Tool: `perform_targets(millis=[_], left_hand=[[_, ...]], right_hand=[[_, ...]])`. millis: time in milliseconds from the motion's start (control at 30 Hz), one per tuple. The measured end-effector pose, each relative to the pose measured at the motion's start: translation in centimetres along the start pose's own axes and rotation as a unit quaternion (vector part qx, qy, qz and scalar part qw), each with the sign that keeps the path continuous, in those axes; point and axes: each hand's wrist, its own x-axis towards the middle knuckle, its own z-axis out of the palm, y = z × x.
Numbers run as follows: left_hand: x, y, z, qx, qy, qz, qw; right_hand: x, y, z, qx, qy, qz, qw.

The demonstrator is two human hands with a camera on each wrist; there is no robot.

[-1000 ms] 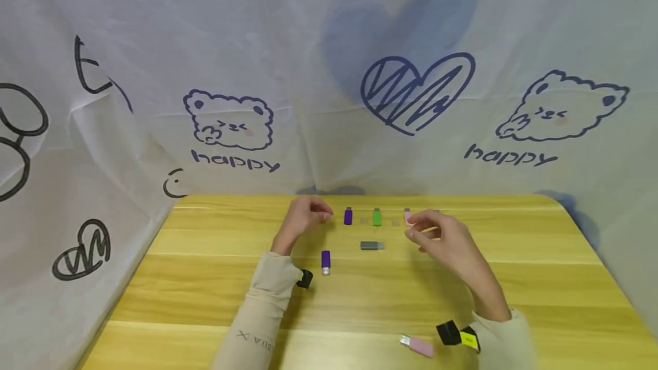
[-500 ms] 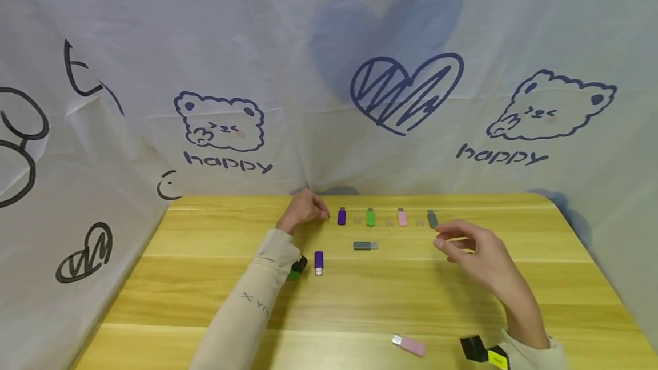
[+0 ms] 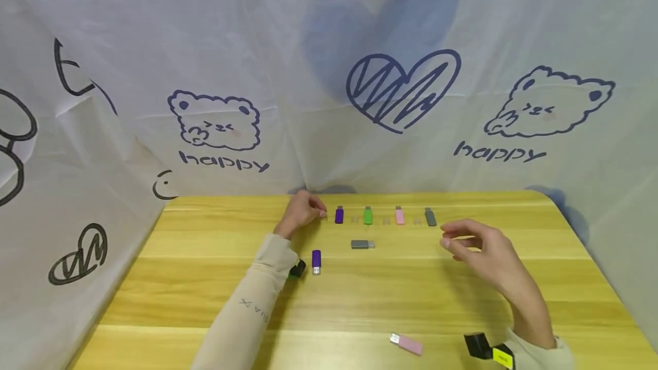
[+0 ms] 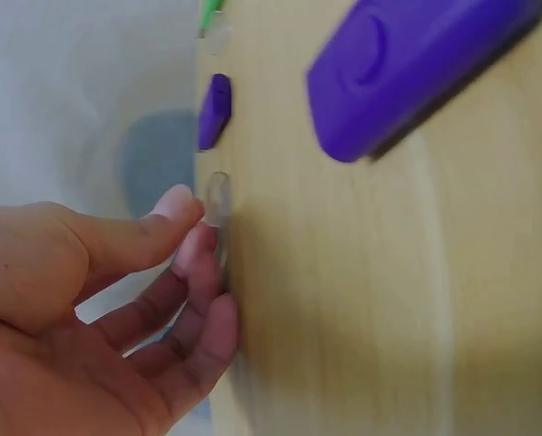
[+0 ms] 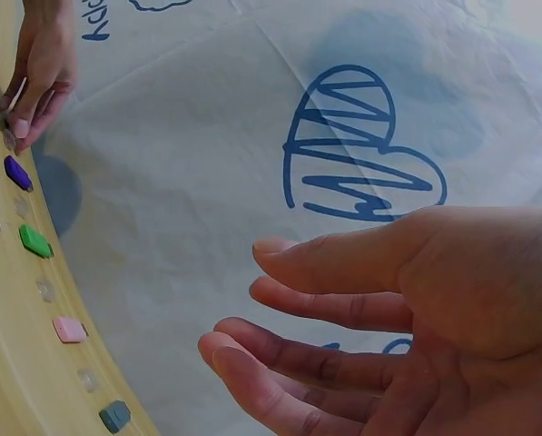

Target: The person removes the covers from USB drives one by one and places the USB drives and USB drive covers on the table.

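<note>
At the table's back edge my left hand [image 3: 304, 211] pinches a small clear, rounded piece [image 4: 218, 198] between thumb and fingertips, close over the wood. Just right of it a purple USB stick [image 3: 339, 215] begins a row with a green USB stick [image 3: 368, 216], a pink USB stick [image 3: 400, 216] and a grey USB stick [image 3: 430, 217]. Between these sticks lie small clear pieces [image 3: 386, 221]. My right hand [image 3: 480, 247] hovers beside the grey stick, fingers loosely bent and apart, holding nothing.
Nearer me lie a second grey USB stick [image 3: 362, 244], a second purple one [image 3: 316, 262] and a second pink one [image 3: 406, 344]. The wooden table [image 3: 288, 313] ends at a white cloth [image 3: 308, 130] with drawings, hanging behind and at the sides.
My right hand has moved right, away from the row, uncovering the pink and grey sticks. My left hand stays at the left end of the row. The view has shifted slightly.
</note>
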Motion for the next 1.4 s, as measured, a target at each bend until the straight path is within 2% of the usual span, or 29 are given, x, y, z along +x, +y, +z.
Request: perform_targets(millis=[133, 233, 433, 600, 800, 933, 1100, 1267, 1400], left_hand=[[-1.1, 0.4, -0.6, -0.044, 0.020, 0.001, 0.9988], [-2.7, 1.3, -1.0, -0.078, 0.044, 0.009, 0.9959], [-6.5, 2.6, -0.7, -0.116, 0.095, 0.048, 0.9876], [-8.3, 3.1, -0.4, -0.143, 0.123, 0.056, 0.9804], [-9.1, 3.5, -0.7, -0.161, 0.123, 0.051, 0.9779], [-9.4, 3.8, -1.2, -0.164, 0.115, 0.044, 0.9787], [-9.7, 4.1, -1.6, -0.165, 0.114, 0.040, 0.9789], [-9.9, 4.3, -1.6, -0.167, 0.103, 0.050, 0.9793], [-10.0, 4.6, -1.5, -0.169, 0.094, 0.059, 0.9793]], right_hand=[[0.0, -0.3, 0.3, -0.019, -0.008, -0.012, 0.9997], [0.1, -0.6, 0.6, -0.040, -0.011, -0.023, 0.9989], [0.1, -1.0, 1.4, -0.054, -0.023, -0.030, 0.9978], [0.2, -1.1, 1.9, -0.054, -0.027, -0.035, 0.9975], [0.1, -0.9, 2.7, -0.052, -0.042, -0.042, 0.9969], [-0.3, -0.6, 3.8, -0.058, -0.081, -0.035, 0.9944], [-1.5, 0.2, 5.5, -0.093, -0.143, -0.030, 0.9849], [-3.5, 1.1, 7.1, -0.140, -0.172, -0.058, 0.9733], [-5.1, 1.5, 8.0, -0.152, -0.196, -0.051, 0.9674]])
